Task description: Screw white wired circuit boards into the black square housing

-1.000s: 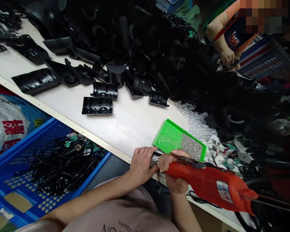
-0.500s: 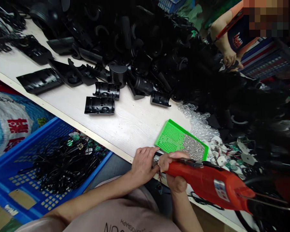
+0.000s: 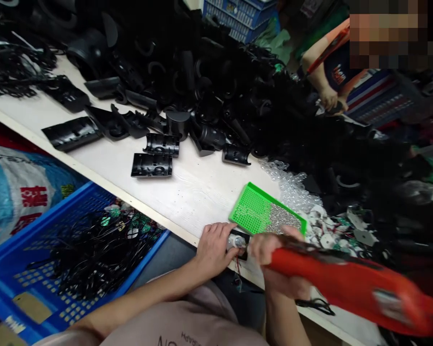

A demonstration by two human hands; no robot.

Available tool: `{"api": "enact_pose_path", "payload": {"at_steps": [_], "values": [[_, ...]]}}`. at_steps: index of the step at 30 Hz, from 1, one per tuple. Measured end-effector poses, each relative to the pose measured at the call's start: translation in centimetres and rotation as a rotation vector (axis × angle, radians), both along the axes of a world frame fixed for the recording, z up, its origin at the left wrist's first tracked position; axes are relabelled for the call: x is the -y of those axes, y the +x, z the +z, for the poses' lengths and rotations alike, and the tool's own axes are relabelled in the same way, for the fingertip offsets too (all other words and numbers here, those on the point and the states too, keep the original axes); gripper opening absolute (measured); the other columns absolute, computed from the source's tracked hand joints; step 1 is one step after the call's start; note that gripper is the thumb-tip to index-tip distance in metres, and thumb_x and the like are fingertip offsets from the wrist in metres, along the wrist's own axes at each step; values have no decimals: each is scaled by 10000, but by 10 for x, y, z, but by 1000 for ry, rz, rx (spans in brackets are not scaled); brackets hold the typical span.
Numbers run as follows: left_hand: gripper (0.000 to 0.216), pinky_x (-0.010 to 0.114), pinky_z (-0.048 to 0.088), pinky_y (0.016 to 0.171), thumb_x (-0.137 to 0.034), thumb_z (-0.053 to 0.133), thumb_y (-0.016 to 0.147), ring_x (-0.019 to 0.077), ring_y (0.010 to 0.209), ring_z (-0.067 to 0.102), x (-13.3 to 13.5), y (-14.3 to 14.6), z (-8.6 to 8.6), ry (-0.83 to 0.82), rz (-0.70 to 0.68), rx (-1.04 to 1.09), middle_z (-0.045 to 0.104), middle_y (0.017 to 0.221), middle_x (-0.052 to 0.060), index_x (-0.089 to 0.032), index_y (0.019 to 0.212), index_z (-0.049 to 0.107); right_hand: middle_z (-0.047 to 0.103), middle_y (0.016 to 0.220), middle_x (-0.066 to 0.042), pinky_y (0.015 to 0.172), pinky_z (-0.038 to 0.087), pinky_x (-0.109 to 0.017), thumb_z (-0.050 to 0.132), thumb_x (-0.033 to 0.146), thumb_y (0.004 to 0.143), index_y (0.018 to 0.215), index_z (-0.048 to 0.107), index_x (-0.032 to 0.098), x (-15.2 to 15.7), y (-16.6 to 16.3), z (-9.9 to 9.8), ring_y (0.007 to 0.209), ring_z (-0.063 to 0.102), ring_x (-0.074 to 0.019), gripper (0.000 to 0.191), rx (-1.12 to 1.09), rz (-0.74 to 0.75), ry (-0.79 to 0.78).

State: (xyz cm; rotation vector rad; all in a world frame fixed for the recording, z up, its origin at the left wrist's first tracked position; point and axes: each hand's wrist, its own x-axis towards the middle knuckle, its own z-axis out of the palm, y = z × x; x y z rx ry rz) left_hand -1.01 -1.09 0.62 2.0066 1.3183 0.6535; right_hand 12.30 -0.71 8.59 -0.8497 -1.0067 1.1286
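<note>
My left hand (image 3: pixel 213 249) is closed on a small black part with a round silver face (image 3: pixel 237 241) at the near table edge. Thin red wires hang below that part. My right hand (image 3: pixel 274 262) grips a red electric screwdriver (image 3: pixel 350 288), blurred by motion, with its tip at the small part. A green perforated tray (image 3: pixel 256 211) half covered with small silver screws lies just beyond both hands.
A large heap of black plastic housings (image 3: pixel 216 86) covers the far table, with loose half-shells (image 3: pixel 152 165) nearer. A blue crate of black wires and small boards (image 3: pixel 72 250) sits lower left. Clear bubble pieces (image 3: pixel 292 187) and small white discs (image 3: pixel 328 235) lie right. Another person's hands (image 3: pixel 328 98) work far right.
The screwdriver's body has swung down and right and is now blurred. The small silver-faced part shows more between my hands. The view has shifted slightly.
</note>
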Motion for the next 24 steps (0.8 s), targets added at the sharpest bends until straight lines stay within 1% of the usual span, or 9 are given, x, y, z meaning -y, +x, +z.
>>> {"api": "enact_pose_path", "payload": {"at_steps": [2, 4, 7, 9, 11, 13, 16, 19, 24], "values": [[506, 438, 395, 892, -341, 642, 821, 279, 1081, 539, -1, 0, 0, 10, -4, -11, 611, 1180, 97, -193, 1266, 451, 505, 515, 77, 459, 429, -317, 618, 622, 731, 1172, 541, 318, -18, 6, 14, 380, 429, -128, 541, -17, -95, 159], [512, 435, 399, 878, -356, 648, 823, 281, 1063, 545, -2, 0, 0, 26, -5, -20, 614, 1177, 98, -195, 1267, 453, 486, 509, 87, 432, 417, -290, 619, 588, 737, 1137, 548, 309, -40, 11, 14, 362, 410, -114, 493, -7, -139, 223], [501, 427, 398, 880, -335, 648, 827, 280, 1066, 550, -3, 0, -2, 55, -2, -22, 619, 1176, 100, -196, 1268, 453, 458, 492, 98, 404, 398, -261, 629, 580, 722, 1027, 564, 285, -68, 13, -5, 349, 384, -101, 430, -3, -123, 156], [497, 427, 398, 888, -319, 649, 824, 279, 1077, 549, -4, 1, -2, 72, -2, -26, 620, 1178, 102, -193, 1265, 456, 453, 495, 99, 397, 387, -254, 630, 584, 714, 966, 558, 273, -78, 12, -21, 351, 378, -98, 407, -15, -106, 107], [495, 426, 401, 887, -309, 652, 819, 278, 1076, 550, -4, 1, -3, 81, -3, -26, 623, 1169, 101, -188, 1259, 462, 455, 500, 95, 403, 385, -255, 623, 594, 713, 909, 549, 262, -81, 10, -32, 358, 387, -98, 392, -9, -85, 78], [493, 423, 406, 879, -299, 655, 810, 276, 1068, 552, -4, 1, -2, 82, 0, -24, 627, 1154, 97, -185, 1253, 471, 453, 499, 92, 412, 381, -256, 618, 604, 711, 866, 540, 253, -81, 8, -37, 367, 395, -100, 391, 7, -59, 57], [490, 418, 408, 871, -287, 651, 807, 273, 1059, 551, -4, 1, -3, 82, 1, -29, 628, 1148, 94, -186, 1252, 473, 446, 493, 99, 411, 372, -257, 631, 602, 699, 892, 532, 252, -81, 7, -39, 360, 380, -98, 412, 4, -35, 41], [482, 416, 405, 874, -287, 635, 814, 271, 1060, 546, -4, 1, -3, 78, -2, -36, 626, 1146, 94, -193, 1256, 469, 449, 491, 106, 401, 358, -257, 645, 603, 685, 957, 516, 257, -81, 6, -40, 348, 371, -100, 458, 6, -50, 40], [468, 413, 399, 868, -307, 635, 815, 273, 1037, 552, -4, 1, -3, 68, -7, -59, 625, 1135, 97, -191, 1238, 471, 471, 491, 94, 414, 365, -258, 653, 620, 661, 943, 515, 237, -79, 6, -46, 379, 404, -109, 495, 87, 13, 13]]}}
